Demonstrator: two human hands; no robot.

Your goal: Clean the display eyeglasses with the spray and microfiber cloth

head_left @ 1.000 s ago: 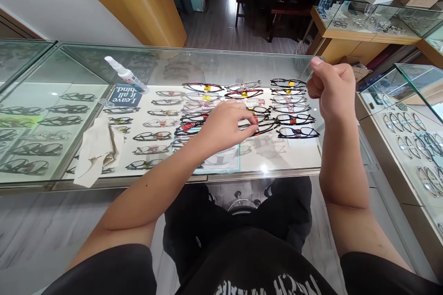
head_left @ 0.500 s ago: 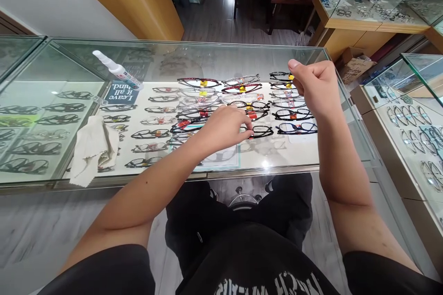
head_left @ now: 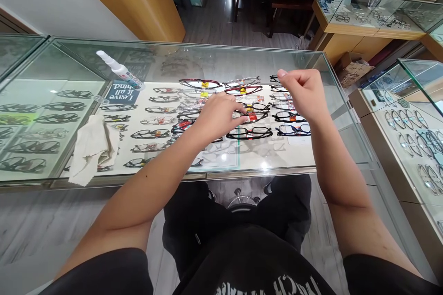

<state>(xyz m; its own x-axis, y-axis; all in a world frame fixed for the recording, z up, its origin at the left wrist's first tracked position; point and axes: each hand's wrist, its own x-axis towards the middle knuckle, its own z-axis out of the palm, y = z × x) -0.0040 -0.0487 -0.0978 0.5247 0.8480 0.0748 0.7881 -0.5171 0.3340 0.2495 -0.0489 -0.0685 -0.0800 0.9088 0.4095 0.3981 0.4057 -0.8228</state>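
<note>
Several pairs of glasses with coloured tags lie in columns on the glass counter (head_left: 256, 159). My left hand (head_left: 221, 113) is over the middle columns, its thumb and a finger apart beside black glasses with a red tag (head_left: 254, 117); its other fingers are partly hidden. Just in front of it lie black-framed glasses (head_left: 249, 133). My right hand (head_left: 304, 92) is raised over the right column, fingers curled in and thumb against them; whatever it may hold is hidden. Below it are blue-framed glasses (head_left: 293, 129). Red-framed glasses (head_left: 200, 84) sit at the back.
A white spray bottle (head_left: 119, 70) and a pale cloth (head_left: 93, 147) lie on the counter's left part, near a dark printed card (head_left: 122, 93). More display cases (head_left: 374, 30) stand at the right, with a cardboard box (head_left: 352, 69) on the floor.
My left hand has moved slightly back and away from the front black glasses, which now show fully. My right hand has shifted left and slightly down.
</note>
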